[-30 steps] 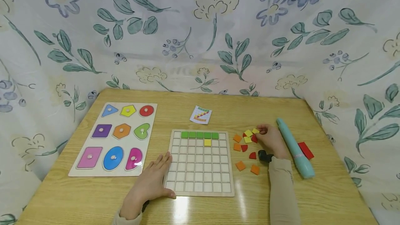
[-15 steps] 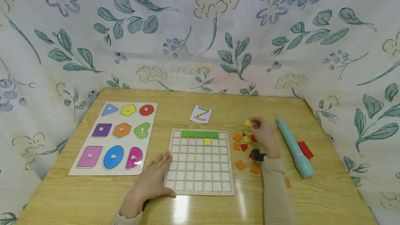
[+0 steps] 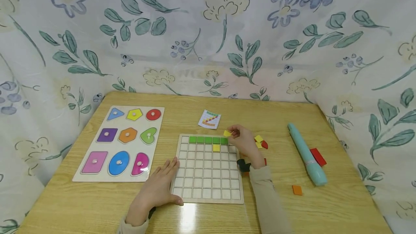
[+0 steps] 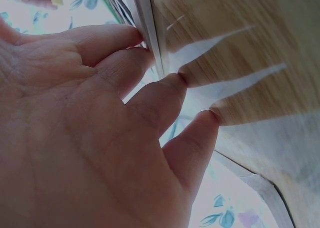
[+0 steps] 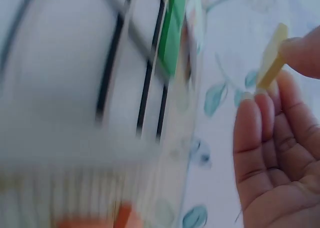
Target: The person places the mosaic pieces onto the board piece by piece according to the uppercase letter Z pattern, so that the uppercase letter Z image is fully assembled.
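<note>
A wooden grid board (image 3: 207, 173) lies mid-table, with a row of green square tiles (image 3: 209, 140) along its second line of cells from the top edge down and one yellow tile (image 3: 216, 148) just below. My left hand (image 3: 158, 187) rests against the board's left edge, fingers extended; in the left wrist view its fingertips (image 4: 200, 120) touch the board edge and tabletop. Over the board's upper right corner, my right hand (image 3: 243, 141) pinches a yellow square tile (image 5: 272, 55) between thumb and fingers. A small pattern card (image 3: 209, 119) lies beyond the board.
Yellow tiles (image 3: 258, 139) and a red quarter-round piece (image 3: 264, 144) lie right of the board, others partly behind the right arm. An orange tile (image 3: 297, 190) is nearer. A teal tube-like object (image 3: 307, 154) covers part of a red piece (image 3: 318, 157). A knobbed shape puzzle (image 3: 118, 143) lies left.
My right hand has lifted a yellow tile from the loose pieces and carried it left to the board's upper right corner. The left hand has stayed in place.
</note>
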The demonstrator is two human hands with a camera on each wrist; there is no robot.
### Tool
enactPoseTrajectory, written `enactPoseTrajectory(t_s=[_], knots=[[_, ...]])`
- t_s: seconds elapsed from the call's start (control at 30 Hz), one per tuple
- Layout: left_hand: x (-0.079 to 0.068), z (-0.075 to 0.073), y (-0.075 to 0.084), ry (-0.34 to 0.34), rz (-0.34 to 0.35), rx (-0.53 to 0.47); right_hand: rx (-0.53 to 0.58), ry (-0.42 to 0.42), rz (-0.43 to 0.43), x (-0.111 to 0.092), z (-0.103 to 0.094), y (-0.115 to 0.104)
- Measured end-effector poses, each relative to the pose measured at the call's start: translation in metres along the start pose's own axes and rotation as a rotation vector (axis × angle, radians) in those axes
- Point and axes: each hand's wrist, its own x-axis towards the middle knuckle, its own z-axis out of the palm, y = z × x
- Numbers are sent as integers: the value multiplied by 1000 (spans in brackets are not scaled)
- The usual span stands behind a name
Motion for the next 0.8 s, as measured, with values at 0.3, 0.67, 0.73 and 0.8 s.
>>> enactPoseTrajectory(t_s=[0.3, 0.67, 0.73, 0.8], knots=[[0, -1, 1, -3, 3, -3, -77, -90, -71, -4, 34, -13], [0, 1, -1, -5, -5, -7, -123, -153, -87, -12, 53, -17], [0, 1, 0, -6, -5, -7, -136, -173, -88, -13, 54, -15], [1, 1, 0, -4, -5, -5, -140, -201, -85, -13, 56, -14]])
